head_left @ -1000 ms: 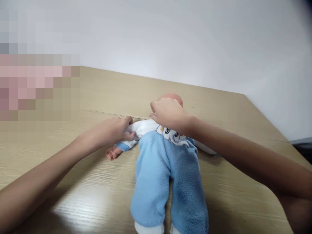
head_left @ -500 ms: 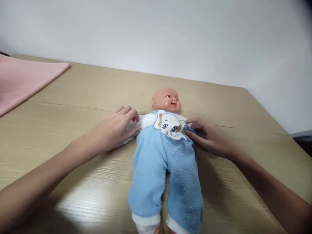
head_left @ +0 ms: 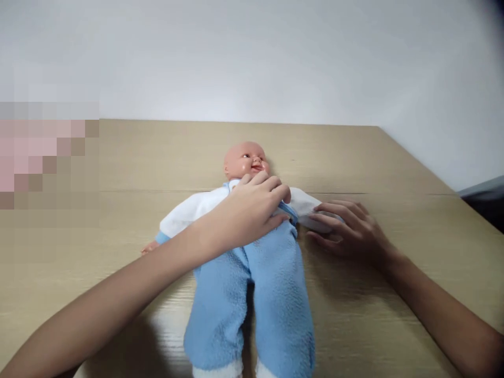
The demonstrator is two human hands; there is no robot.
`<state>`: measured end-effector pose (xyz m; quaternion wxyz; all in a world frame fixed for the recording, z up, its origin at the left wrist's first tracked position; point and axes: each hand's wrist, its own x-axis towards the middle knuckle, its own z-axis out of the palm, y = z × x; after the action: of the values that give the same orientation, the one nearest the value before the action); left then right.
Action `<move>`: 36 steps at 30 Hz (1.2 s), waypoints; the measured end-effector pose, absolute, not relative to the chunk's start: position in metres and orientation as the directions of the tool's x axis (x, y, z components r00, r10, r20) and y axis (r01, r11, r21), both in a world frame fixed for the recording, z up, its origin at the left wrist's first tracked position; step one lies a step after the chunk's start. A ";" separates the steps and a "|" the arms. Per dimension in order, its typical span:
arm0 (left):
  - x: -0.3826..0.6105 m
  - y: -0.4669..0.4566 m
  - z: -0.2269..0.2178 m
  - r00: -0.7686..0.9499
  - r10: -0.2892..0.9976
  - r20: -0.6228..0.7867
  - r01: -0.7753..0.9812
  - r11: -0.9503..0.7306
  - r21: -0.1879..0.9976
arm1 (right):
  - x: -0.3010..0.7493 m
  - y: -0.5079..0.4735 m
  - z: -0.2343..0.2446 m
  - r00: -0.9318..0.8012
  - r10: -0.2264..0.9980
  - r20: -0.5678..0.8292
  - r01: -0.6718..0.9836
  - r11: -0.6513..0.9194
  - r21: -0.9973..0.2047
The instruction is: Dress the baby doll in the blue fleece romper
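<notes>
A baby doll [head_left: 275, 294] lies on its back, dressed in blue fleece overalls and a white long-sleeved top. My left hand [head_left: 254, 210] reaches across its chest and covers the front of the bib. Its fingers and thumb are curled at the bib's blue-trimmed edge. On the right, my right hand [head_left: 350, 231] has its fingers wrapped round the doll's white sleeve [head_left: 309, 205]; the end of that sleeve is hidden. The doll's other sleeve [head_left: 192, 210] stretches out to the left, its small hand showing behind my left forearm.
The doll rests on a light wooden table [head_left: 137, 157] with a seam running across it. A blurred pink patch [head_left: 27, 152] is at the far left. Behind the table stands a pale wall [head_left: 236, 63]. A dark object [head_left: 488, 202] shows beyond the right edge.
My left hand has left the doll's sleeve on the left and moved right onto its chest. My right hand has shifted outward from the bib's side to the sleeve. The view has shifted slightly.
</notes>
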<state>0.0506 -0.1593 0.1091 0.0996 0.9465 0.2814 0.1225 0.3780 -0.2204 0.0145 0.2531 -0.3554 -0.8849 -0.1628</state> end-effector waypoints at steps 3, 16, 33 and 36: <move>0.073 -0.150 0.099 0.821 0.563 0.095 0.535 -0.816 0.217 | 0.410 -0.211 0.020 -0.652 0.560 0.511 0.684 0.725 0.078; 0.075 -0.149 0.077 0.840 0.450 0.303 0.357 -0.879 0.315 | 0.397 -0.199 0.049 -0.128 0.826 0.549 0.638 0.493 -0.592; 0.067 -0.150 0.080 0.636 0.617 0.464 0.016 -0.611 0.791 | 0.311 -0.210 0.070 -0.472 0.844 0.253 0.410 0.464 -0.785; 0.073 -0.144 0.078 0.672 0.654 0.347 0.085 -0.534 0.841 | 0.312 -0.220 0.062 -0.385 0.903 0.189 0.237 0.295 -0.925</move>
<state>0.0725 -0.1437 0.0778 0.4254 0.8093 0.2283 0.3346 0.3116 -0.2205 0.0615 0.3813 -0.4024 -0.7087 0.4364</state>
